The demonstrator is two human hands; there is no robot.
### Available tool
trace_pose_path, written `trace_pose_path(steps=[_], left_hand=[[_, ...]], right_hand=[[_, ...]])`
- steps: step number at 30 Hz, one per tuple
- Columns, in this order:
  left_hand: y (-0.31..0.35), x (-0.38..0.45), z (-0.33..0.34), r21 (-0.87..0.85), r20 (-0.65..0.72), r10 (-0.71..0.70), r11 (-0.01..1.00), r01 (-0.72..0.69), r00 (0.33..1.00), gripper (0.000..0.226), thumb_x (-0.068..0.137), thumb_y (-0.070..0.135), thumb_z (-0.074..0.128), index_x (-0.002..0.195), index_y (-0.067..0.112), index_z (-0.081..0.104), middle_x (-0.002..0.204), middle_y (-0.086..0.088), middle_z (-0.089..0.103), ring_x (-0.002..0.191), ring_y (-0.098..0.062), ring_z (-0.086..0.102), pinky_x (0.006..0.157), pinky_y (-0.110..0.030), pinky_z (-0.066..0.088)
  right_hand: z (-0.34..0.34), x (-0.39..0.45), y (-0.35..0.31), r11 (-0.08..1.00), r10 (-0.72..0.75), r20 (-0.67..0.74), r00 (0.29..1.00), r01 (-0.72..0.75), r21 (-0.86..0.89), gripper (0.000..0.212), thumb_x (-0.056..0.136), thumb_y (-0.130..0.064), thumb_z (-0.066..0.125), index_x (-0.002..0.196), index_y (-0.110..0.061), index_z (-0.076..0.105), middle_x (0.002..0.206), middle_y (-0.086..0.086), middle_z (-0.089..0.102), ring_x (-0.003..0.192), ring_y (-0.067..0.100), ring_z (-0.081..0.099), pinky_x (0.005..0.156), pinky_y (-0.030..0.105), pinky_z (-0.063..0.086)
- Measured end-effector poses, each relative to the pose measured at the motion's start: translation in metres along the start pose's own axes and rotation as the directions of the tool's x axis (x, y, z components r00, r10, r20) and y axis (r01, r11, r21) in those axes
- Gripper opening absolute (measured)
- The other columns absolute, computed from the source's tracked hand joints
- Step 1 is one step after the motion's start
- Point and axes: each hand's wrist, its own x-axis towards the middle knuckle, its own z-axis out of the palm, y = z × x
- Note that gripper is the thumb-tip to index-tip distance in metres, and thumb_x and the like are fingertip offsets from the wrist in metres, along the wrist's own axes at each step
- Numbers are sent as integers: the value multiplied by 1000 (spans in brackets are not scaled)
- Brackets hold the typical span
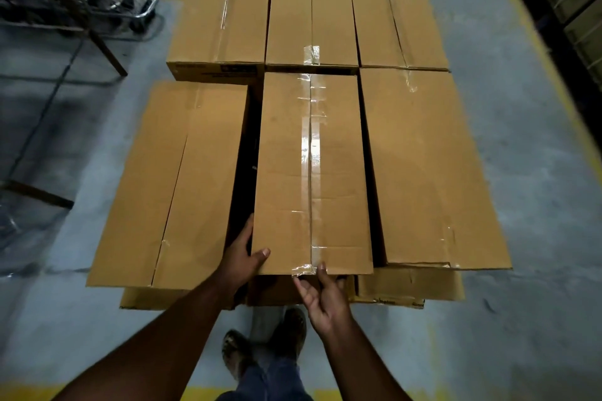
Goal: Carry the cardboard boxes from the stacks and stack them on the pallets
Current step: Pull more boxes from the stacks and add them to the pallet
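Fingers [262, 253] of our left hand [242, 257] are gripping the middle box's [311, 172] near corner, right hand [325, 298] loosely touching its edge; we're seating it between neighbors, probably nudging it flush next.

Grey concrete floor [521, 156] was marked with yellow lines [553, 81]; a metal rack frame [81, 3] with dark cables was seen far left; lighting was dim

A dark gap [242, 172] lies open left of the middle box [312, 172]; the right box [423, 166] crowds its other side, leaving little room.
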Motion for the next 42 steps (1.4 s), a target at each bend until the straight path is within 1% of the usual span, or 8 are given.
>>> trace_pose_path(steps=[10, 15, 21, 25, 28, 30, 34, 42], left_hand=[[20, 4, -7, 224, 33, -1, 975, -7, 999, 93, 99, 23, 68, 167, 21, 5, 161, -6, 40, 144, -27, 44, 119, -38, 36], [35, -15, -14, 237, 12, 110, 965, -110, 994, 65, 98, 12, 68, 156, 14, 39, 146, -7, 58, 133, -25, 56, 107, -29, 43], [14, -50, -70, 284, -173, 245, 940, -190, 954, 50, 99, 10, 66, 147, 12, 54, 142, -6, 61, 130, -20, 59, 107, -38, 50], [-36, -58, -137, 508, -364, 101, 855, 106, 926, 95, 81, 43, 87, 155, 8, 39, 165, -20, 29, 152, -40, 27, 119, -51, 30], [-65, -63, -179, 404, -483, -193, 816, 413, 854, 134, 64, 67, 88, 164, 19, 13, 173, -14, -1, 157, -42, 5, 118, -67, 21], [-84, -59, -207, 267, -492, -301, 841, 470, 817, 144, 56, 71, 91, 162, 16, 10, 170, -17, 7, 154, -44, 16, 117, -67, 29], [-110, -47, -244, -35, -270, -357, 932, 361, 895, 132, 43, 65, 99, 148, 20, 33, 138, -7, 55, 125, -35, 58, 102, -55, 54], [-106, -45, -248, -11, -160, -146, 989, 146, 976, 98, 71, 34, 95, 148, 20, 35, 138, -3, 54, 121, -27, 53, 99, -44, 49]], right_hand=[[11, -12, 3, 960, -110, -52, 993, 93, -265, 94, 101, -35, 66, 165, -41, -2, 163, 14, 40, 133, 45, 56, 95, 52, 56], [23, -16, 8, 836, -174, -98, 980, 95, -541, 83, 95, -45, 73, 158, -14, 29, 148, 15, 55, 115, 32, 68, 84, 44, 63], [44, -46, 55, 658, -14, 25, 1000, 28, -753, 35, 101, -32, 67, 127, -10, 58, 98, 7, 66, 76, 18, 63, 62, 34, 56], [60, -57, 101, 572, 151, 107, 983, 1, -820, 45, 97, -35, 73, 137, -25, 54, 112, 3, 70, 95, 23, 69, 86, 46, 62], [75, -54, 127, 608, 235, 98, 967, -68, -791, 73, 93, -38, 78, 153, -34, 37, 124, 5, 65, 105, 33, 68, 87, 51, 63], [87, -51, 145, 702, 260, 74, 963, -136, -699, 83, 94, -35, 78, 159, -37, 26, 143, 12, 58, 104, 39, 67, 86, 52, 63], [107, -40, 175, 838, 151, 49, 987, -101, -536, 80, 99, -25, 72, 162, -39, 25, 161, 15, 42, 106, 42, 65, 77, 49, 64], [116, -29, 197, 854, -223, -31, 974, 179, -489, 57, 101, -9, 67, 153, -23, 49, 142, 14, 60, 117, 32, 64, 92, 45, 60]])
